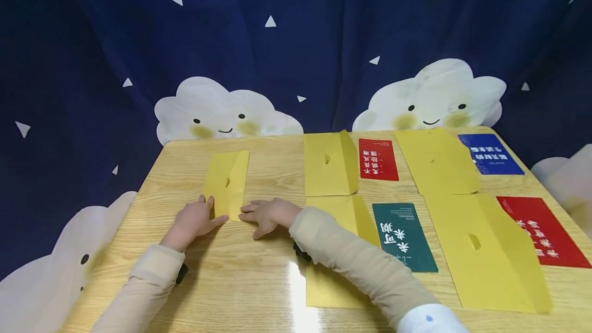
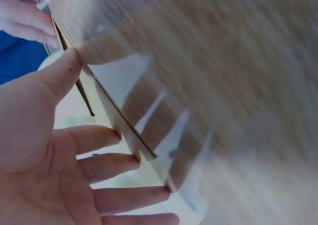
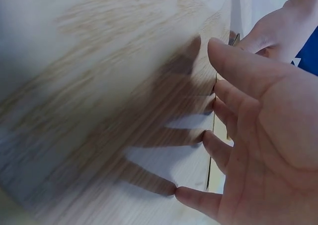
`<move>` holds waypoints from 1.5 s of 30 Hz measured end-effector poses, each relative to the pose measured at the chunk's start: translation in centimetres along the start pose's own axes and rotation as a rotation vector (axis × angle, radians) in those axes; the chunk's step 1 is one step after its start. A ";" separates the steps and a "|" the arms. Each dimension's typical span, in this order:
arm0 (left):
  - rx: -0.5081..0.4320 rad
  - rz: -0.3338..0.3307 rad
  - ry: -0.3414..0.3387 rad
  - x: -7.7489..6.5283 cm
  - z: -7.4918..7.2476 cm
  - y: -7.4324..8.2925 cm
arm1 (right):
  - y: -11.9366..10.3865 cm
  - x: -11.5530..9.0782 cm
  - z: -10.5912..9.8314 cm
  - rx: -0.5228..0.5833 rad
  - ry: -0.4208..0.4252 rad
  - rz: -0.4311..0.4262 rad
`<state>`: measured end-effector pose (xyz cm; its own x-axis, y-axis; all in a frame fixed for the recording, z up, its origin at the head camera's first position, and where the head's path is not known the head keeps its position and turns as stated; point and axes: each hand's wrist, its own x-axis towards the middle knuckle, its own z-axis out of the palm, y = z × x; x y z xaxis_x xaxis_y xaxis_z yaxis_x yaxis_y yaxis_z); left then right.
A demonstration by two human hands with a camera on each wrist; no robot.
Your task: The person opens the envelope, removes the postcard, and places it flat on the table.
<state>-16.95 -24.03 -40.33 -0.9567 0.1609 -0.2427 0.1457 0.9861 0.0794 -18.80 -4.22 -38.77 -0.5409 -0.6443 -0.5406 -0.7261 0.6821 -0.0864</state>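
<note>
A small yellow envelope (image 1: 217, 176) with a slotted flap lies on the left of the wooden table. My left hand (image 1: 194, 219) is at its near left corner, the thumb reaching along the near edge. In the left wrist view, the fingers of the left hand (image 2: 54, 160) are spread and mostly straight against the envelope's edge (image 2: 117, 118). My right hand (image 1: 268, 215) lies at the near right corner, palm down. Spread fingertips of the right hand (image 3: 273, 130) touch the tabletop and the envelope's edge in the right wrist view. Neither hand grips anything.
To the right lie several larger yellow envelopes (image 1: 476, 240), some under the right forearm. Beside them are a green card (image 1: 407, 235), a blue card (image 1: 492, 155), a small red card (image 1: 376, 161) and a larger red card (image 1: 550, 230). A dark blue curtain (image 1: 324, 30) hangs behind.
</note>
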 end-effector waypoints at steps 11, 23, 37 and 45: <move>0.046 -0.009 0.025 -0.4 0.0 2.0 | 0.9 -1.3 0.4 -0.036 -0.016 -0.006; 0.091 0.006 0.008 -0.9 -0.2 3.9 | 2.0 -2.4 1.1 -0.058 -0.028 0.003; 0.123 0.058 0.012 -1.2 0.5 5.3 | 2.7 -4.9 2.1 -0.083 -0.033 0.032; 0.124 0.083 0.024 -1.5 0.7 6.3 | 3.2 -6.0 2.8 -0.084 -0.015 0.015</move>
<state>-14.41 -18.02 -40.15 -0.9457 0.2422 -0.2165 0.2529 0.9672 -0.0223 -16.71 2.75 -38.15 -0.5455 -0.6288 -0.5541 -0.7515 0.6597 -0.0087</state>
